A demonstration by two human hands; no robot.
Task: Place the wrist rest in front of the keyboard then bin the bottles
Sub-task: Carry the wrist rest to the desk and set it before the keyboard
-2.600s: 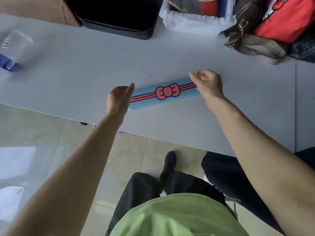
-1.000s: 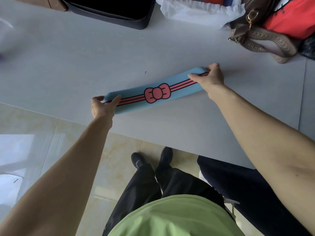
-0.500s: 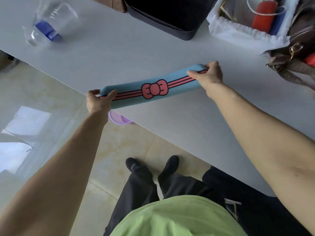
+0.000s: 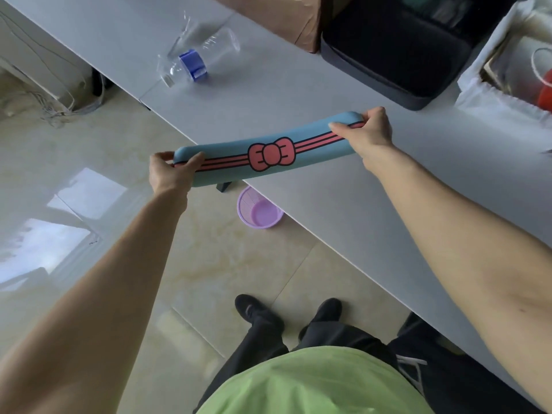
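The blue wrist rest [image 4: 239, 171], with pink stripes and a pink bow, hangs lifted over the near edge of the grey table [image 4: 298, 94]. My left hand [image 4: 171, 174] grips its left end, out over the floor. My right hand [image 4: 369, 131] grips its right end above the tabletop. Clear crushed plastic bottles [image 4: 198, 59], one with a blue label, lie on the table at the far left. A small purple bin [image 4: 259, 211] stands on the floor, partly under the table edge. No keyboard is in view.
A black case [image 4: 400, 46] and a brown cardboard box [image 4: 283, 16] stand at the table's back. A white-lined basket [image 4: 507, 85] with items is at the far right. My feet [image 4: 286, 315] stand on the tiled floor. Cables [image 4: 59, 106] lie at the far left.
Both hands took hold of the wrist rest's ends and lifted it off the table, carrying it left past the table edge. The view swung left, bringing the bottles and purple bin into sight.
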